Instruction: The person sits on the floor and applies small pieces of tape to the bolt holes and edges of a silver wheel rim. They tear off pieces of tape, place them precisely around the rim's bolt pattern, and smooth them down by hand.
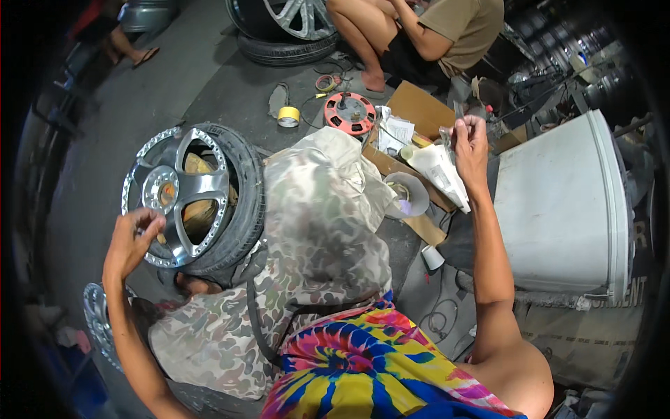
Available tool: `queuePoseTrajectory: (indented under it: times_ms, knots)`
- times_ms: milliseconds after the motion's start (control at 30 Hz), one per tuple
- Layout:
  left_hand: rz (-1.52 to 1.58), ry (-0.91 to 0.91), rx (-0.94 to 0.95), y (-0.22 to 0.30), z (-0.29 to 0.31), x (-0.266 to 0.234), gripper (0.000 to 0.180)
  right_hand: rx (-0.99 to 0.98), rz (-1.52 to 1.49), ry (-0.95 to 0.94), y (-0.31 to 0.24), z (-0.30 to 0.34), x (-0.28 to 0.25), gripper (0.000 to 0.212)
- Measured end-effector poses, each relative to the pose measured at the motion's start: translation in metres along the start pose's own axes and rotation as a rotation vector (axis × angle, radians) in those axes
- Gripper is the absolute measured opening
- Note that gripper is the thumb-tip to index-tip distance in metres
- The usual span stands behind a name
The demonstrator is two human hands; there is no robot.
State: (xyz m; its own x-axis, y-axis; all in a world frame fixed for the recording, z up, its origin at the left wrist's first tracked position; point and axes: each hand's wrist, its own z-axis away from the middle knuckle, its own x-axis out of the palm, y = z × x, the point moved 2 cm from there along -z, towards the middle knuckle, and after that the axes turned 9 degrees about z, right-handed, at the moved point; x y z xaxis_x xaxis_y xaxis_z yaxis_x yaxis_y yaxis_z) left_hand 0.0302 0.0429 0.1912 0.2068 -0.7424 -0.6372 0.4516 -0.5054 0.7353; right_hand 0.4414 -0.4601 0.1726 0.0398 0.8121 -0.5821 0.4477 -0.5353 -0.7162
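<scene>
A polished alloy wheel rim [227,192] leans against a black tire [248,188] on my left. Over the rim's lower left edge is my left hand [131,241], its fingers curled; a small tan bit shows by the fingertips, too small to name. Raised on the right, my right hand [472,143] pinches a clear plastic piece [458,112], possibly a small bag. Just below that hand, white printed papers [440,171] stick out of an open cardboard box [422,108]. Camouflage cloth [321,237] covers my lap and legs.
A red cable reel [350,114] and a yellow tape roll [288,116] lie ahead. A large white container [558,209] stands at right, near a white cup [433,258]. Another person [447,35] squats at the far side by another wheel [296,21]. Another rim [101,325] stands at lower left.
</scene>
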Motion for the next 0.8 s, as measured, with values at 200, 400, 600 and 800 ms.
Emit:
queuePoseTrajectory:
  times_ms: [200,400,600,800]
  knots:
    - [0.088,-0.022,-0.296,-0.085,0.004,-0.028,0.028,0.266,0.456,-0.196,0.192,0.055,0.015,0.036]
    - [0.07,0.09,-0.388,-0.142,0.031,-0.058,0.034,0.437,0.628,-0.266,0.279,0.062,0.031,0.059]
    - [0.091,0.107,-0.42,-0.192,0.053,-0.067,0.04,0.508,0.803,-0.175,0.305,0.041,0.028,0.061]
    - [0.191,0.135,-0.491,-0.178,0.051,-0.052,0.042,0.168,0.605,-0.464,0.28,0.073,0.061,0.033]
